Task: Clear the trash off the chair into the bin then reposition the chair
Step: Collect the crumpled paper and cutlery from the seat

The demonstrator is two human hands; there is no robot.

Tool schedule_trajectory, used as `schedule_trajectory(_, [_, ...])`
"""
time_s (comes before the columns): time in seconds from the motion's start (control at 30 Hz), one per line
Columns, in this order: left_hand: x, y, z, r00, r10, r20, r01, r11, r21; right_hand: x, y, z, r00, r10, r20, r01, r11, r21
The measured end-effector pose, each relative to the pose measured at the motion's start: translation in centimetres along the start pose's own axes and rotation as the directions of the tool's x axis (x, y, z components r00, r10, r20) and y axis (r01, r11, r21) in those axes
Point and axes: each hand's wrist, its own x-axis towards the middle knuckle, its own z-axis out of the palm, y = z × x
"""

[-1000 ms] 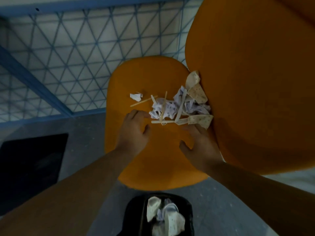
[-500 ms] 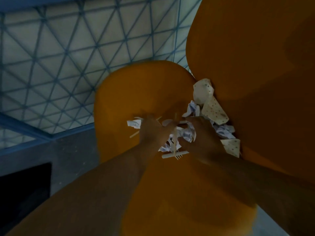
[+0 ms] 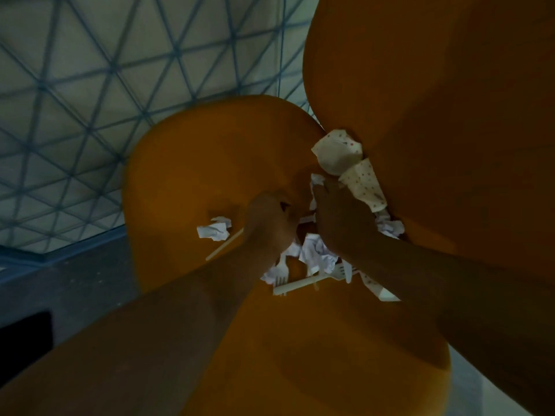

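Note:
An orange chair fills the view, its seat [image 3: 186, 181] below me and its backrest [image 3: 435, 115] at the right. A pile of trash lies where seat meets backrest: crumpled paper [image 3: 316, 256], white plastic forks [image 3: 303, 285], dotted paper pieces [image 3: 362, 183]. My left hand [image 3: 268, 225] and my right hand [image 3: 339, 219] press down side by side on the pile, fingers curled into it. A separate paper scrap [image 3: 213, 232] and a thin stick [image 3: 223, 249] lie just left of my left hand. The bin is out of view.
Behind the chair hangs a pale wall or screen with a blue triangular grid [image 3: 105, 100]. Grey floor [image 3: 75, 280] shows at the left, with a black mat or panel [image 3: 24, 328] near the left edge.
Both hands have moved forward from the seat's front part onto the trash pile and curled into it. The view has closed in on the chair, and the bin has dropped out of sight.

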Motion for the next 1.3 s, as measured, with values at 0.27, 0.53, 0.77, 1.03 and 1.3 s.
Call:
schedule_trajectory(0.27, [-0.6, -0.2, -1.8, 0.994, 0.04, -0.105, -0.049, 0.995, -0.087, 2.6, -0.1, -0.4, 0.941, 0.216, 0.262, -0.3, 0.89, 0.343])
schedule_trajectory(0.53, [-2.9, 0.9, -3.2, 0.962, 0.087, -0.259, -0.133, 0.976, -0.169, 0.6, 0.2, -0.8, 0.951, 0.226, 0.212, -0.309, 0.754, 0.579])
schedule_trajectory(0.77, [-7.0, 3.9, -4.5, 0.878, 0.175, -0.446, -0.238, 0.967, -0.088, -3.3, 2.0, -4.1, 0.988, 0.136, -0.079, -0.035, 0.681, 0.732])
schedule_trajectory(1.03, [-17.4, 8.9, -4.5, 0.778, 0.173, -0.604, -0.257, 0.965, -0.054, -11.6, 4.9, -9.6, 0.991, 0.008, -0.131, 0.105, 0.558, 0.823])
schedule_trajectory(1.3, [-25.8, 10.5, -1.4, 0.784, 0.172, -0.596, -0.288, 0.952, -0.104, -21.0, 5.3, -10.7, 0.979, -0.129, -0.157, 0.195, 0.381, 0.904])
